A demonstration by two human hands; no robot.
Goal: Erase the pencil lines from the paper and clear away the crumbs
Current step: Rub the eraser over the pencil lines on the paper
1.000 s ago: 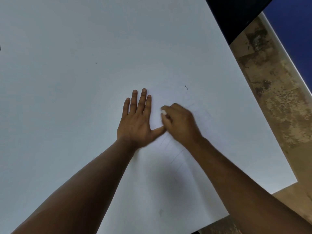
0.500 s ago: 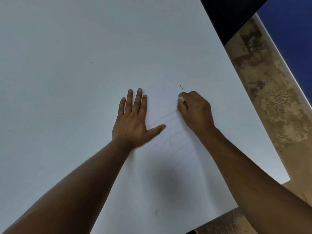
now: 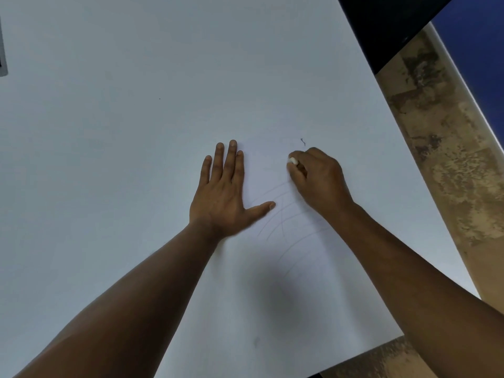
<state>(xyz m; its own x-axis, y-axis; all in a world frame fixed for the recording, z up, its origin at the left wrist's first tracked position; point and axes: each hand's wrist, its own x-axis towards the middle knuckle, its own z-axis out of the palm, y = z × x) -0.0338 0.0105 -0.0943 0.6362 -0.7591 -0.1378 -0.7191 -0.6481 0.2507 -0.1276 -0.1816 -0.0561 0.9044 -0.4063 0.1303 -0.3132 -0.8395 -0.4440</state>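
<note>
Head view: right hand (image 3: pixel 317 181) grip pinches eraser (image 3: pixel 293 160); left hand (image 3: pixel 222 195) flat on paper (image 3: pixel 136 132).

Single head view, looks steeply down and forward, close over paper (image 3: pixel 136 159); both forearms enter from 6 o'clock; floor (image 3: pixel 450 165) strip at 3 o'clock.

A large white paper (image 3: pixel 163 132) fills most of the view. The left hand (image 3: pixel 223 197) lies flat on it, fingers together, thumb spread out to the right. Just beside it, the right hand (image 3: pixel 316 181) is curled around a small white eraser (image 3: pixel 293 160) pressed to the sheet. Faint curved pencil lines (image 3: pixel 283 222) run between and below the hands. A small dark mark (image 3: pixel 303 142) sits just above the right hand. A mottled brown floor (image 3: pixel 450 159) shows at right.
</note>
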